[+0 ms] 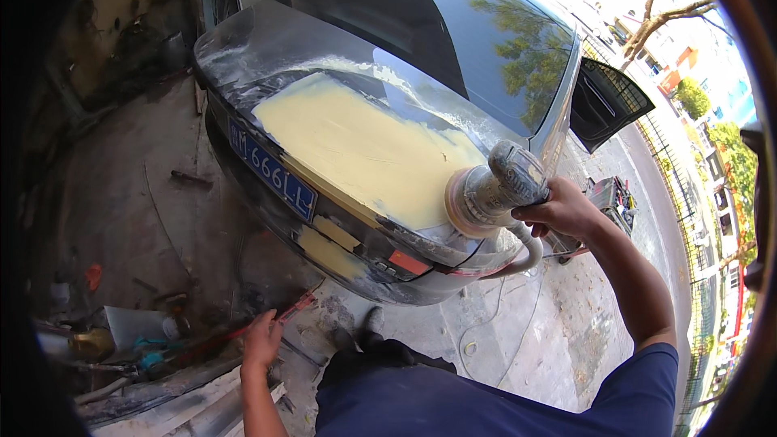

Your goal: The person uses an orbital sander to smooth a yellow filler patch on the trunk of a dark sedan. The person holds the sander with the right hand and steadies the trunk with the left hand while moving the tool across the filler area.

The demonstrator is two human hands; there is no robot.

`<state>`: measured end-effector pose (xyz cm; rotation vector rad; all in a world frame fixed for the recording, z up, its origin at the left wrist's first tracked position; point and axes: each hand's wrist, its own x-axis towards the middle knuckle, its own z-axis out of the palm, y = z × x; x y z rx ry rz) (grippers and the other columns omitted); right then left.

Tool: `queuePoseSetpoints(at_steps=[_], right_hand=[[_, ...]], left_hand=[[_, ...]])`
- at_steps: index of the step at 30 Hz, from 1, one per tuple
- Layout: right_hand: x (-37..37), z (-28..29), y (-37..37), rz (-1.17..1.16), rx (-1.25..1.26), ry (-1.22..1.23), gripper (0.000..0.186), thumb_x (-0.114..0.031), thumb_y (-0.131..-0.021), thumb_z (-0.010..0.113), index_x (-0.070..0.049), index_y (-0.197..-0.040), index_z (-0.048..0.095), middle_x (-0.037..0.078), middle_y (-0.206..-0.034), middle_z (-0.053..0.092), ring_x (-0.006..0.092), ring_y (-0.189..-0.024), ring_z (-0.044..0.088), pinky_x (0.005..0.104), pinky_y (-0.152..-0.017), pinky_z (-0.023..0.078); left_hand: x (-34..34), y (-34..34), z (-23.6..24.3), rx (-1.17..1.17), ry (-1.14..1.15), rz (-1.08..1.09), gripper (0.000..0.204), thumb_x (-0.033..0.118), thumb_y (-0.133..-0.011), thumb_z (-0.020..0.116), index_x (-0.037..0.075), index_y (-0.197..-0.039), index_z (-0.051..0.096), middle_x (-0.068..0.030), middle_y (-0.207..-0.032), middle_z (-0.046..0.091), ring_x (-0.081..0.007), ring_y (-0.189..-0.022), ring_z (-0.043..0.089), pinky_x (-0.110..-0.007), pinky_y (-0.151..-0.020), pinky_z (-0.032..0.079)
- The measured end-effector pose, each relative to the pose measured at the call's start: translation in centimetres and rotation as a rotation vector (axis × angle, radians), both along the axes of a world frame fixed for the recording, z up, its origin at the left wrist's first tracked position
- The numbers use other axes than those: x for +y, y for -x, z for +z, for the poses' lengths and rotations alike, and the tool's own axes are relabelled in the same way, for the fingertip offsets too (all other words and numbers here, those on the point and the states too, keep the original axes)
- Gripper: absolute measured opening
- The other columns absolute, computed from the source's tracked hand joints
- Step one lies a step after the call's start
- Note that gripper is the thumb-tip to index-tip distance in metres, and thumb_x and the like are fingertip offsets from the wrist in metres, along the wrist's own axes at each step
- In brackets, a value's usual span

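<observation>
My right hand [562,209] is wrapped round the handle of a round grey power sander [486,194]. Its pad lies against the right end of a large patch of pale yellow filler [356,142] on the boot lid of a dark car [243,36]. A ribbed grey hose [526,257] hangs from the sander. My left hand [263,338] hangs low on the left, away from the car, its fingers loosely stretched and nothing visible in them. Behind its fingertips shows a long red bar [299,305]. More filler [330,253] covers the bumper below the blue number plate [271,170].
At lower left lie boards [178,413], a white container [133,325] and other clutter. A thin cable [472,332] trails over the concrete floor on the right. Beyond the car's open door [607,101], a tool cart [613,202] stands near a fence [676,170].
</observation>
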<state>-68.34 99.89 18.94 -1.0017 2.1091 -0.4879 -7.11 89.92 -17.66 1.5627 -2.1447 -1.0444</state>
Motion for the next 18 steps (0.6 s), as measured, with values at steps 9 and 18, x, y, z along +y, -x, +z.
queuePoseSetpoints(at_steps=[9,18], right_hand=[[-3.8,-1.2,2.7,0.073,-0.033,-0.076,0.025,-0.019,-0.097,0.092,0.003,-0.107,0.087,0.008,-0.086,0.082,0.0151,-0.071,0.081,0.0299,-0.065,0.065],[-5.0,-0.8,2.2,0.088,0.162,-0.116,0.031,-0.018,-0.089,0.094,0.004,-0.11,0.088,0.013,-0.09,0.085,0.0206,-0.072,0.082,0.035,-0.068,0.067]], left_hand=[[0.3,-2.7,3.4,-0.019,-0.025,0.194,0.038,0.015,-0.109,0.074,-0.003,-0.143,0.077,-0.025,-0.136,0.081,-0.0415,-0.12,0.081,-0.048,-0.108,0.061],[-18.1,9.5,12.9,0.108,0.583,-0.099,0.037,0.011,-0.116,0.067,-0.004,-0.15,0.071,-0.0245,-0.153,0.074,-0.0451,-0.141,0.07,-0.05,-0.121,0.054]])
